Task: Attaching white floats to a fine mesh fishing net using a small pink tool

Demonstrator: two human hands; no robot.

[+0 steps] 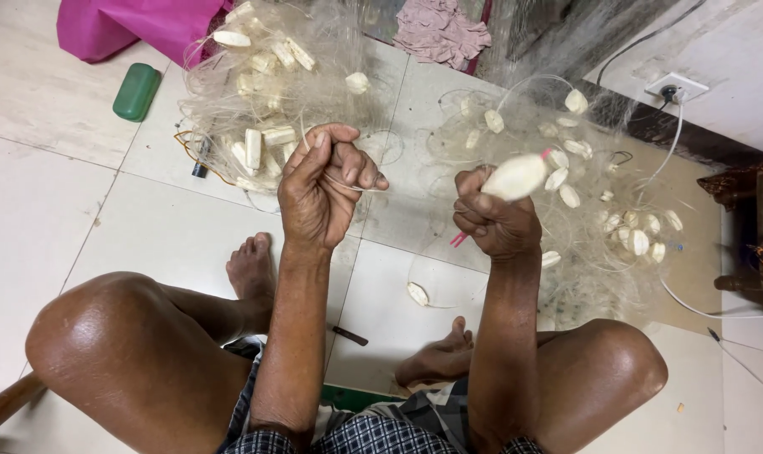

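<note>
White tiled floor (53,219); fishing net (272,92) heaped; wall socket (676,87).

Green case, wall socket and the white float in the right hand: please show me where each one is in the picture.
green case (136,92), head view, middle of its lid.
wall socket (677,87), head view, on its white faceplate.
white float (514,176), head view, middle of its oval body, above the right hand (492,223).

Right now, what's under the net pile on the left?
The net pile rests on floor tiles. White floats show through the mesh, and an orange cord pokes out at its lower edge. A pink cloth lies behind. Anything deeper is hidden by the tangle.
</note>
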